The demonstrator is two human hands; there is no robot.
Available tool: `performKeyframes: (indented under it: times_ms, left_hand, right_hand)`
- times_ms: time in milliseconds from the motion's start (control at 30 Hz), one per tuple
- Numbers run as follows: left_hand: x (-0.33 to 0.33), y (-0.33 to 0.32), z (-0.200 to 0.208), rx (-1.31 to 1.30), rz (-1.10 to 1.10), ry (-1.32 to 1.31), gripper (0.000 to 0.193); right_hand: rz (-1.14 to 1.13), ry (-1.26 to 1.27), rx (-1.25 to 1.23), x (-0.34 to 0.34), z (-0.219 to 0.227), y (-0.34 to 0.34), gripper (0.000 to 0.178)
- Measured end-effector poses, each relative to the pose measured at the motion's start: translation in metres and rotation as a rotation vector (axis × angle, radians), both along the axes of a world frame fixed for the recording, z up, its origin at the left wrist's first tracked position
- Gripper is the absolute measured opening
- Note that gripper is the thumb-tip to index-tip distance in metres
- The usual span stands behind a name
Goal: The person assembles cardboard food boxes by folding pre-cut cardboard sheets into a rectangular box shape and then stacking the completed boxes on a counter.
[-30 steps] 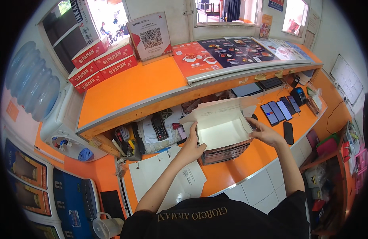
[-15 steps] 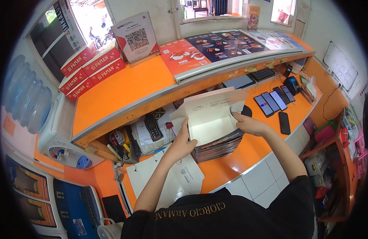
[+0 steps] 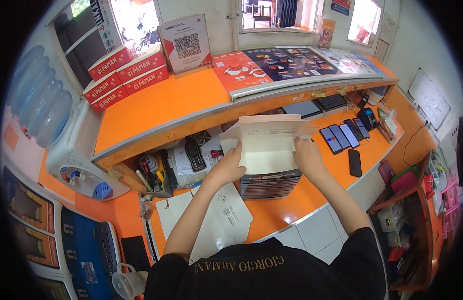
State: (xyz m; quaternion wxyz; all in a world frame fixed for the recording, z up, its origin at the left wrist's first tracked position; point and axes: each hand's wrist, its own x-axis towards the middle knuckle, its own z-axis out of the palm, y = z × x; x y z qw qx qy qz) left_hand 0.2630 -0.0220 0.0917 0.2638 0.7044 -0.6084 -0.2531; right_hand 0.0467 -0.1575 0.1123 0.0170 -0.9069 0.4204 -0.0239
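A partly folded cardboard food box (image 3: 265, 154), pale inside, rests on a stack of flat dark printed boxes (image 3: 269, 189) on the orange counter. Its lid flap stands up at the far side. My left hand (image 3: 228, 164) is closed on the left wall, fingers over its upper corner. At the opposite side, my right hand (image 3: 306, 156) pinches the right wall near the far corner. Both hands hide parts of the side walls. Unfolded pale cardboard blanks (image 3: 227, 216) lie to the left of the stack, below my left forearm.
Several phones (image 3: 355, 131) lie to the right, with a black one (image 3: 355, 163) nearer me. A card terminal (image 3: 195, 156) and a pen holder (image 3: 162, 188) sit under the raised shelf at left. Red boxes (image 3: 142, 69) are stacked on the shelf beside a code sign (image 3: 185, 46).
The box has turned to sit squarer on the stack. My right hand has shifted from the near right wall up to the far right corner; my left hand keeps its hold.
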Motion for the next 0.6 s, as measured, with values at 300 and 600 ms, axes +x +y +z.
performKeyframes:
  times_ms: [300, 600]
  left_hand:
    - [-0.019, 0.003, 0.002, 0.085, 0.084, -0.234, 0.086]
    - [-0.027, 0.006, -0.003, 0.026, 0.144, -0.274, 0.085]
  right_hand:
    - [-0.073, -0.425, -0.155, -0.009, -0.023, 0.02, 0.036]
    - [-0.129, -0.465, -0.151, -0.011, -0.027, 0.021, 0.035]
